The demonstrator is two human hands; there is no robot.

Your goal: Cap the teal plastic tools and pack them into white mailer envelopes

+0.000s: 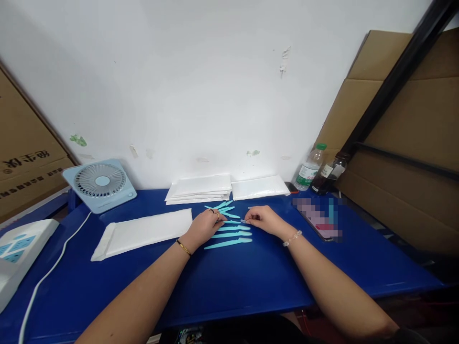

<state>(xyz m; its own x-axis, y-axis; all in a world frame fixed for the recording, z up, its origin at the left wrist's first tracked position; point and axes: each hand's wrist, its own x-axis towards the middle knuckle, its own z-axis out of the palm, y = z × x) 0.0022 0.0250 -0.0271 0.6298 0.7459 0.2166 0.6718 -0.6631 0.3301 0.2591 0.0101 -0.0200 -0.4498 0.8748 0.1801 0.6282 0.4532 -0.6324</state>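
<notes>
Several slim turquoise sticks lie on the blue table, the nearest ones side by side in a row, with the lowest turquoise stick (228, 243) closest to me. Behind the row is a loose, crossing pile of turquoise sticks (225, 209). My left hand (206, 227) is closed at the left end of a turquoise stick at the top of the row. My right hand (263, 220) is pinched on a small pale bluish piece (244, 221), just right of that stick's other end. A long white padded packet (145, 232) lies left of my left hand.
White packets (199, 188) are stacked by the wall, with another white packet (260, 187) beside them. A blue fan (102, 181) and its cable are left. At right are a phone (315, 222), a green-capped bottle (309, 169) and a dark bottle (328, 176).
</notes>
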